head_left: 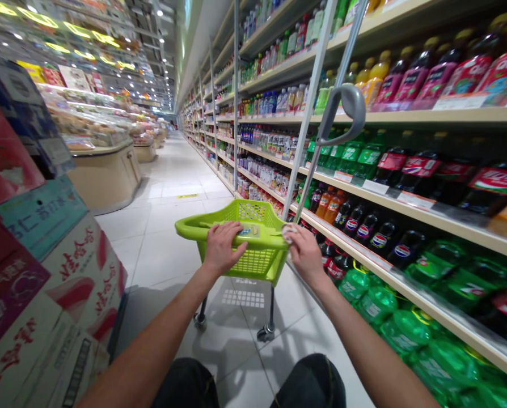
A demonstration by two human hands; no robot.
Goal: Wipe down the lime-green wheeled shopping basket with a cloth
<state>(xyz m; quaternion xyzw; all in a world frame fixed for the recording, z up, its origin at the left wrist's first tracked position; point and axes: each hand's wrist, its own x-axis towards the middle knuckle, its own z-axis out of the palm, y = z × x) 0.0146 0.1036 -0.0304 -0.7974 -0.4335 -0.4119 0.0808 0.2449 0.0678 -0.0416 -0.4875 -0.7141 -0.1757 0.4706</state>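
This is a supermarket: a long run of shelves [461, 217] stocked with soft-drink bottles [381, 239], price labels [415, 200] along their edges, stacked cartons [81, 266], a curved display counter [102, 177] and a green shopping cart [236, 263].

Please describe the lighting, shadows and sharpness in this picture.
Head view: bright ceiling lights glow at upper left; head view: a latticed shadow lies beneath the green cart; head view: wide-angle stretching tilts the shelf uprights, and the green bottles at lower right look soft.
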